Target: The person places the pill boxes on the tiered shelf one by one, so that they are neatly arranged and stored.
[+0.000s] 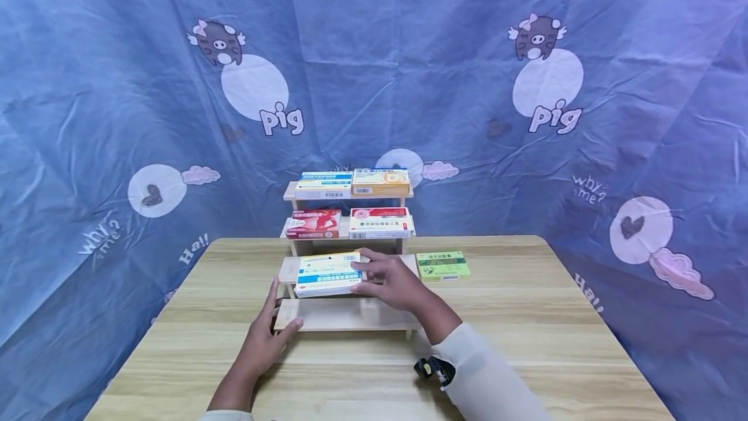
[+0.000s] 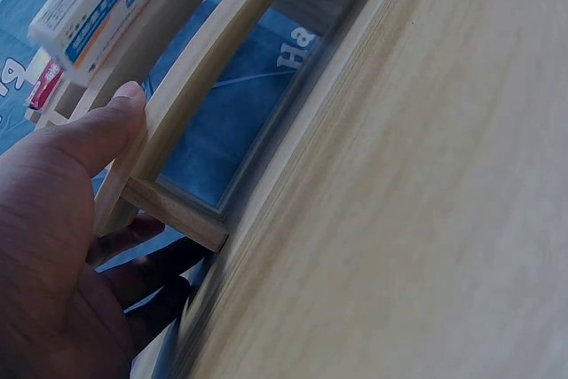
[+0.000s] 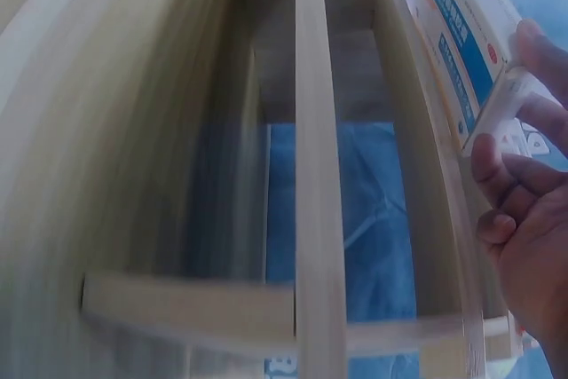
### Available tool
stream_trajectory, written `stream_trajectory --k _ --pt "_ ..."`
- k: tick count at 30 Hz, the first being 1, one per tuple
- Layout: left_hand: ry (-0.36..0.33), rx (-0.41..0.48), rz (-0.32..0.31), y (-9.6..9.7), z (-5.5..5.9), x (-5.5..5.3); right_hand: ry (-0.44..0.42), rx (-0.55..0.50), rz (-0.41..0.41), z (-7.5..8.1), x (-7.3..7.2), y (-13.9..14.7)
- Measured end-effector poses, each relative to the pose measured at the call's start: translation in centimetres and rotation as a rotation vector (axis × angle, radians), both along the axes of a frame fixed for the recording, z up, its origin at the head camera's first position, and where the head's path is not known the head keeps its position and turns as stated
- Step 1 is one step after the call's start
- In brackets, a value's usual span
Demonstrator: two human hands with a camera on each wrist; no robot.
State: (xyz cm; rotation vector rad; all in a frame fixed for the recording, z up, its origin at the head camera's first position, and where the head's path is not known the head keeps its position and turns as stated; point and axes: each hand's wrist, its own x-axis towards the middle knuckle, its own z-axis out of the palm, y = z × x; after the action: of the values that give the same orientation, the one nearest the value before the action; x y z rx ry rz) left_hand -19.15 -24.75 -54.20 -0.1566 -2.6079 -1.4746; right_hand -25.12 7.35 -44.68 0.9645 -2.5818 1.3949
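A wooden stepped display rack (image 1: 350, 314) stands on the table. My left hand (image 1: 264, 336) holds the left end of its lowest step, thumb on top. In the left wrist view the thumb lies on the board (image 2: 222, 28) and the other fingers reach behind the leg. My right hand (image 1: 396, 281) pinches a white, blue and yellow medicine box (image 1: 327, 276) by its right end. This box overlaps the second step from the bottom in the head view and leans with its printed face toward me. The right wrist view shows fingertips and thumb at the end of the box (image 3: 461, 37).
On the third step sit a red medicine box (image 1: 313, 224) and a red-and-white one (image 1: 380, 223). The top step carries a blue-and-white box (image 1: 324, 184) and an orange-and-white box (image 1: 380, 182). A green box (image 1: 443, 266) lies on the table (image 1: 514, 330) right of the rack. Behind hangs a blue curtain (image 1: 397, 96).
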Motion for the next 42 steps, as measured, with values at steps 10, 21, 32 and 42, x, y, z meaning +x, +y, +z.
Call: stream_trajectory --k 10,21,32,42 --pt "0.007 -0.016 -0.003 0.0 0.0 -0.1 0.056 0.032 -0.031 0.6 -0.5 -2.7" --pt "0.006 -0.010 0.000 0.1 0.1 0.0 0.006 0.065 -0.090 0.4 -0.9 -4.2" --pt "0.007 -0.006 -0.002 0.1 0.1 0.2 0.018 0.094 -0.142 0.0 -1.0 -4.7" --pt "0.004 0.001 -0.005 0.2 0.2 0.1 0.177 0.199 -0.169 -0.4 -1.3 -4.7"
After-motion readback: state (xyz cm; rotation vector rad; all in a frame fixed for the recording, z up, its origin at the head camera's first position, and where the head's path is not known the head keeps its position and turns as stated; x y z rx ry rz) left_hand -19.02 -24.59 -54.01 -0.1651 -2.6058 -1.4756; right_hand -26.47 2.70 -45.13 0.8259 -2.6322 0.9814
